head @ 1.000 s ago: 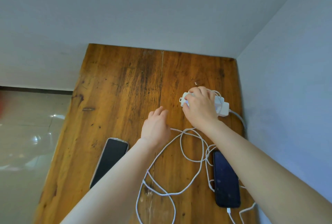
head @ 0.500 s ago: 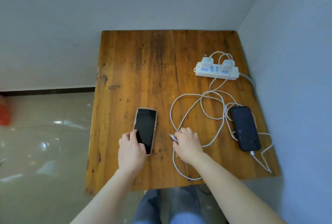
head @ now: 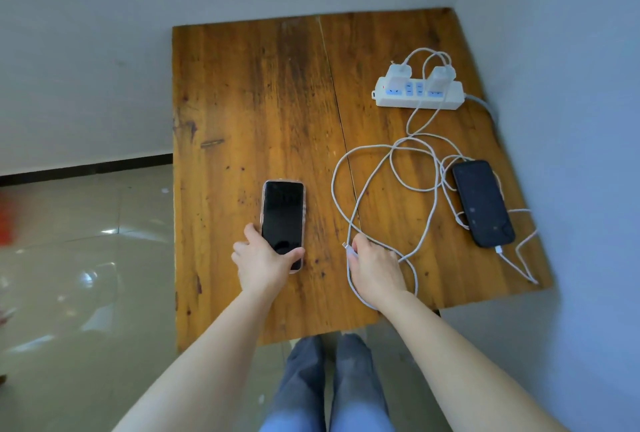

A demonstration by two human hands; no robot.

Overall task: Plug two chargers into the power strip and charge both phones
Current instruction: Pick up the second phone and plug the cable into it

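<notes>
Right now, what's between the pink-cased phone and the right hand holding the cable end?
Head view: only bare wooden table lies between the pink-cased phone and the right hand. The cable plug sticks out of that hand toward the phone, not yet inserted.

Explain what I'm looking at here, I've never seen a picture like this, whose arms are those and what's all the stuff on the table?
There is no machine here. The picture comes from a camera worn on a person's head, looking down, so the two bare arms and the legs below are the wearer's own.

They stand at a wooden table in a room corner. At the back right lies a white power strip with two white chargers plugged in. White cables loop from them across the wood.

A dark phone lies at the right with a cable plugged into its near end. The left hand grips the near end of a second phone with a pinkish rim. The right hand pinches the free cable plug, apparently meant for that phone.
</notes>
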